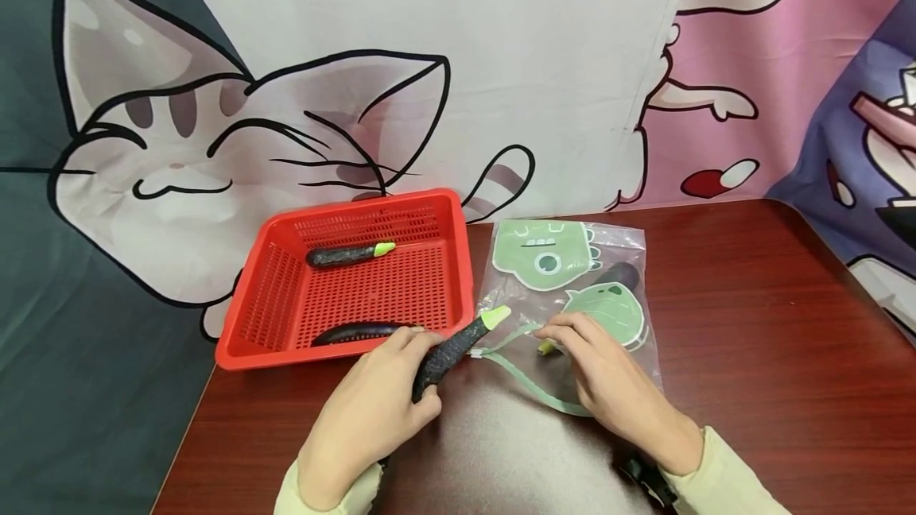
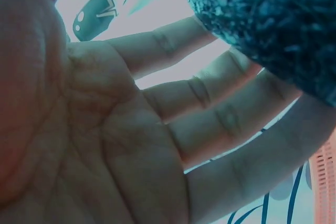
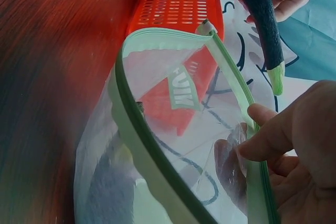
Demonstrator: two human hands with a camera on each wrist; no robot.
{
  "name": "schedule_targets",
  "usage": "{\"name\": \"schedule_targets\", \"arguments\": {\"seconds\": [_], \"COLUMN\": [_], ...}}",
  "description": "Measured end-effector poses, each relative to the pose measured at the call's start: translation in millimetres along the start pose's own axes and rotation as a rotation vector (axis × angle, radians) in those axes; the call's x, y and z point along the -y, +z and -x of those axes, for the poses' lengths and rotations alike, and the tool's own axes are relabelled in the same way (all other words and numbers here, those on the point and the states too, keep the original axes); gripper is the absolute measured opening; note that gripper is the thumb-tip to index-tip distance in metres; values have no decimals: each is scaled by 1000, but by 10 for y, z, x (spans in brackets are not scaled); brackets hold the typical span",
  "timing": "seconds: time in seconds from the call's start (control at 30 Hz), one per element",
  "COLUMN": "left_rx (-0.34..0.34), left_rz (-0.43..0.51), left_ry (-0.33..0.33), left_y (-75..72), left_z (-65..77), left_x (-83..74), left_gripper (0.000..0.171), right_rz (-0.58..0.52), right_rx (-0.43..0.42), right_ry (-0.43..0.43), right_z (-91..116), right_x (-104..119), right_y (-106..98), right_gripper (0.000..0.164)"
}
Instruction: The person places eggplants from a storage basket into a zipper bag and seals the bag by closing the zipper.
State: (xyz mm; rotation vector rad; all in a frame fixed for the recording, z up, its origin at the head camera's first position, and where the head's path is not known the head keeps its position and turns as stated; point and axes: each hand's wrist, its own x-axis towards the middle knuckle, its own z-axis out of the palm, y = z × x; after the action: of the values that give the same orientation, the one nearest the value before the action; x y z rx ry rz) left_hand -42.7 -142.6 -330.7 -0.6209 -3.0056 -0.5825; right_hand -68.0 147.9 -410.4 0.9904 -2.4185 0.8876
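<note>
My left hand grips a dark, rough-skinned eggplant with a pale green stem end, tilted up toward the right. In the left wrist view the fingers curl against that eggplant. With its thumb and fingers, my right hand pinches the green zip edge of a clear zip bag printed with green cartoon figures. The bag's mouth gapes wide in the right wrist view, its zip rim forming a loop. Inside the bag lies another eggplant, partly hidden by the print and the right hand.
A red plastic basket with slotted walls stands at the left. In it are an eggplant near the back and another along the front wall. A cartoon-printed cloth hangs behind the brown table.
</note>
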Motion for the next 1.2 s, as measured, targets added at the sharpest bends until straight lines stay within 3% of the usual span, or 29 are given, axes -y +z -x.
{"name": "schedule_targets", "arguments": {"seconds": [0.27,0.8,1.2], "left_rx": [10,82,155], "left_rz": [-14,-40,-54], "left_ry": [30,110,103], "left_y": [33,140,234], "left_z": [7,-44,-102], "left_x": [-45,-154,-223], "left_gripper": [38,40,39], "right_rz": [2,-6,1], "right_rx": [-13,-7,-14], "right_ry": [-10,17,8], "right_z": [2,-8,-6], "right_x": [-12,-4,2], "right_y": [7,-35,-24], "right_gripper": [41,37,39]}}
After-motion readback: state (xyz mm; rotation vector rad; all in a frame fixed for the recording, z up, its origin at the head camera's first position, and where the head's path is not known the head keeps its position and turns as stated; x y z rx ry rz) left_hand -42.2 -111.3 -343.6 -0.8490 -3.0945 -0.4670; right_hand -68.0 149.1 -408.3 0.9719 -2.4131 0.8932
